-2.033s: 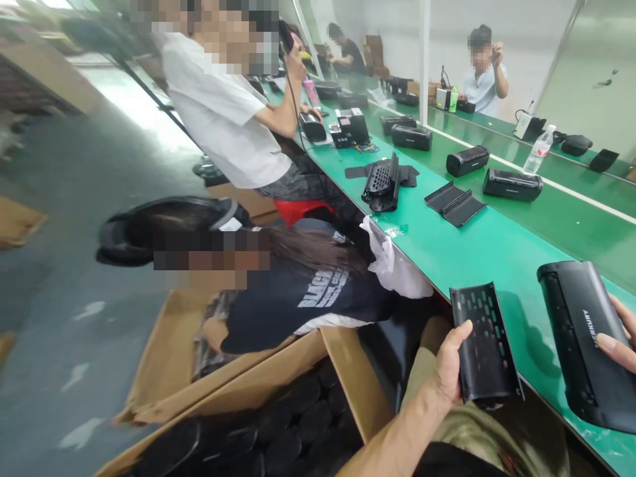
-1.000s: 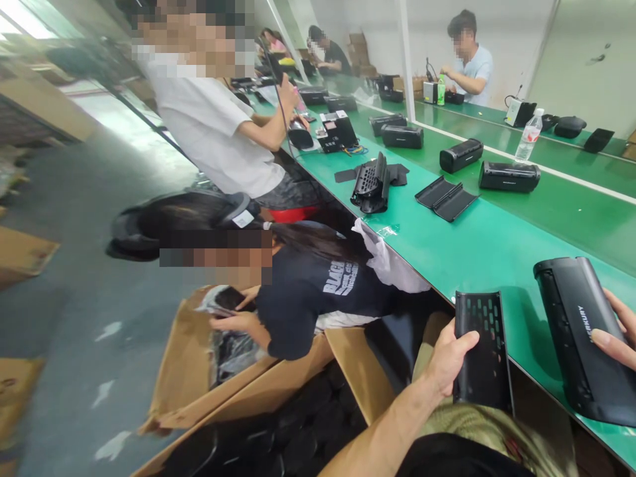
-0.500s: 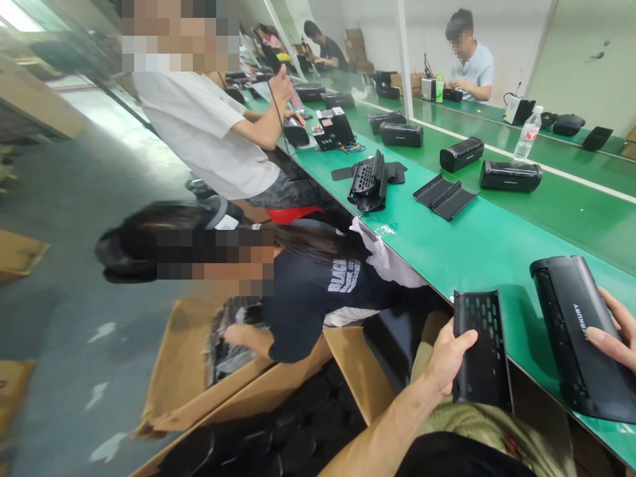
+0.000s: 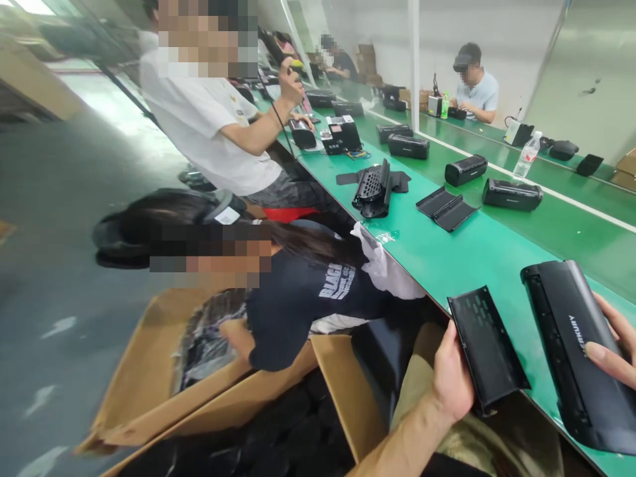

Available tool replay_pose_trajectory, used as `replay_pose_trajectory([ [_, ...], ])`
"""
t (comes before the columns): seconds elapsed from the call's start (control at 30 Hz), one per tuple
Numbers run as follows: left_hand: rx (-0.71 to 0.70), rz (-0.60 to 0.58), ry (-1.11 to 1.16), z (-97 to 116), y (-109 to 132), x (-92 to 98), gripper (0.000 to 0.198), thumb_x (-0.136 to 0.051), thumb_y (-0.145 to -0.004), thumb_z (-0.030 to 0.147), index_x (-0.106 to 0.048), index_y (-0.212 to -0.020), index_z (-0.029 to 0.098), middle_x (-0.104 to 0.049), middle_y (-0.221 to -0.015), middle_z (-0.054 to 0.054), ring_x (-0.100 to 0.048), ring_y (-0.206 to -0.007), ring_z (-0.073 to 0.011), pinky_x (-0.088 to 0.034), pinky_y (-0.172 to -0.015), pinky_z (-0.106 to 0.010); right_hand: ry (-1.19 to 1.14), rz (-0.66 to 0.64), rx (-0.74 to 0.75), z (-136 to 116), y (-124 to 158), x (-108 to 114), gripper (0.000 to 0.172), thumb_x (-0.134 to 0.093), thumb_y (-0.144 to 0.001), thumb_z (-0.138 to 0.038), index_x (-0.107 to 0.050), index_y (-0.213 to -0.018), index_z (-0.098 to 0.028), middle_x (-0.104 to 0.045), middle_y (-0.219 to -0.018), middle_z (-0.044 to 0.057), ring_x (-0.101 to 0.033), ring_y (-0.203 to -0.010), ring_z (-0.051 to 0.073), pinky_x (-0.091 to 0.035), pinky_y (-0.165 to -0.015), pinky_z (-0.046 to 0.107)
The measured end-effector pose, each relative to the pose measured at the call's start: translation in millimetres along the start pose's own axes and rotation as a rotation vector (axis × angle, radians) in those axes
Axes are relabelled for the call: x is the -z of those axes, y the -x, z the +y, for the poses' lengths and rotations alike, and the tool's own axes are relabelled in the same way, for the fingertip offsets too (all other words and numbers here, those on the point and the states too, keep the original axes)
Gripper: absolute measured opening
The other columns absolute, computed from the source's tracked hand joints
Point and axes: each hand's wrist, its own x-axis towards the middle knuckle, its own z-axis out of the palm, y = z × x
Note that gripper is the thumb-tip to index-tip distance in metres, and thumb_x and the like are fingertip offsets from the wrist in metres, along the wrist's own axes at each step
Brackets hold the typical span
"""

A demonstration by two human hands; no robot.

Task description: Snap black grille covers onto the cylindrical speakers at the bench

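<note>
The curved black plastic panel with little holes (image 4: 489, 351) is by itself, not joined to the long black rounded speaker with white letters (image 4: 571, 371). What is done or left inside the speaker, I cannot see. The left hand (image 4: 453, 374) grips the panel's side, at the near edge of the green desk (image 4: 507, 258). The panel is long from far left to near right, with the holes I can see toward its far end. The right hand (image 4: 616, 338) holds the speaker at the desk's edge, thumb on top. The speaker slants much the same way, letters along its length.
</note>
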Motion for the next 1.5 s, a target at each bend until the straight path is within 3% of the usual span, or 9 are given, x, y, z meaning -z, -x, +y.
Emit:
replay_pose_trajectory([
  [0.13, -0.059, -0.084, 0.015, -14.3, -10.7, 0.9, 0.059, -0.068, -0.096, 0.066, -0.081, -0.125, 0.016, -0.082, -0.126, -0.014, -0.067, -0.135, -0.0387, -0.041, -0.124, -0.053, 0.233, 0.026, 0.211, -18.9, 4.0, -11.7, 0.107, -0.075, -0.081, -0.076, -0.034, -0.171, -0.037, -0.054, -0.167, 0.01, -0.06, -0.144, 0.044, -0.06, -0.109, 0.053],
  [0.23, -0.1, -0.189, 0.008, -22.8, -17.2, -5.5, 0.066, -0.067, -0.096, 0.068, -0.077, -0.135, 0.016, -0.078, -0.136, -0.014, -0.063, -0.141, -0.0392, -0.038, -0.126, -0.053, 0.355, 0.058, 0.339, -38.3, 8.6, -30.3, 0.103, -0.07, -0.085, -0.076, -0.034, -0.171, -0.034, -0.055, -0.165, 0.012, -0.055, -0.149, 0.043, -0.048, -0.121, 0.059],
  [0.33, -0.138, -0.274, -0.021, -27.6, -19.7, -15.2, 0.072, -0.064, -0.097, 0.07, -0.069, -0.147, 0.018, -0.07, -0.15, -0.014, -0.055, -0.15, -0.0386, -0.035, -0.129, -0.052, 0.448, 0.034, 0.402, -54.4, 11.0, -46.1, 0.101, -0.068, -0.089, -0.076, -0.029, -0.172, -0.034, -0.053, -0.167, 0.012, -0.056, -0.148, 0.04, -0.046, -0.123, 0.058],
  [0.47, -0.177, -0.282, -0.063, -30.2, -20.6, -21.5, 0.074, -0.062, -0.096, 0.073, -0.069, -0.148, 0.021, -0.069, -0.152, -0.013, -0.055, -0.149, -0.0388, -0.037, -0.128, -0.053, 0.562, 0.038, 0.459, -64.5, 10.2, -58.4, 0.102, -0.067, -0.086, -0.077, -0.032, -0.171, -0.032, -0.052, -0.167, 0.013, -0.058, -0.146, 0.04, -0.046, -0.122, 0.06],
  [0.93, -0.202, -0.201, -0.028, -32.2, -29.0, -19.6, 0.073, -0.077, -0.087, 0.071, -0.071, -0.141, 0.023, -0.07, -0.15, -0.014, -0.06, -0.143, -0.0391, -0.046, -0.121, -0.052, 0.766, 0.004, 0.549, -51.1, 4.4, -75.8, 0.09, -0.06, -0.096, -0.067, -0.027, -0.172, -0.031, -0.045, -0.167, 0.015, -0.059, -0.142, 0.04, -0.054, -0.112, 0.059],
  [1.1, -0.182, -0.226, -0.046, -26.0, -38.5, -14.9, 0.082, -0.086, -0.08, 0.068, -0.065, -0.146, 0.025, -0.067, -0.153, -0.015, -0.06, -0.144, -0.0395, -0.046, -0.119, -0.052, 0.789, -0.022, 0.521, -56.5, 0.8, -74.0, 0.094, -0.058, -0.096, -0.067, -0.026, -0.174, -0.026, -0.048, -0.164, 0.018, -0.066, -0.133, 0.039, -0.058, -0.107, 0.056],
  [1.3, -0.051, -0.28, -0.195, -12.2, -54.0, -21.0, 0.092, -0.102, -0.059, 0.058, -0.07, -0.136, 0.02, -0.078, -0.131, -0.016, -0.068, -0.132, -0.0428, -0.053, -0.113, -0.056, 0.793, -0.224, 0.46, -88.0, -6.8, -53.2, 0.102, -0.063, -0.094, -0.073, -0.026, -0.175, -0.024, -0.049, -0.167, 0.018, -0.061, -0.141, 0.04, -0.051, -0.116, 0.058],
  [1.4, -0.106, -0.251, -0.211, -6.8, -55.7, -27.6, 0.092, -0.102, -0.06, 0.055, -0.069, -0.139, 0.022, -0.079, -0.128, -0.013, -0.069, -0.132, -0.0424, -0.056, -0.112, -0.056, 0.746, -0.114, 0.544, -75.2, 2.9, -38.9, 0.095, -0.065, -0.094, -0.073, -0.034, -0.172, -0.029, -0.034, -0.176, 0.016, -0.047, -0.154, 0.041, -0.044, -0.123, 0.06],
  [1.5, -0.193, -0.213, -0.225, 0.3, -55.8, -33.3, 0.093, -0.102, -0.06, 0.053, -0.067, -0.141, 0.025, -0.079, -0.132, -0.011, -0.068, -0.134, -0.0418, -0.058, -0.11, -0.057, 0.539, 0.094, 0.653, -32.4, 16.4, -37.9, 0.105, -0.074, -0.09, -0.072, -0.021, -0.173, -0.039, -0.019, -0.181, 0.01, -0.027, -0.164, 0.042, -0.036, -0.128, 0.064],
])
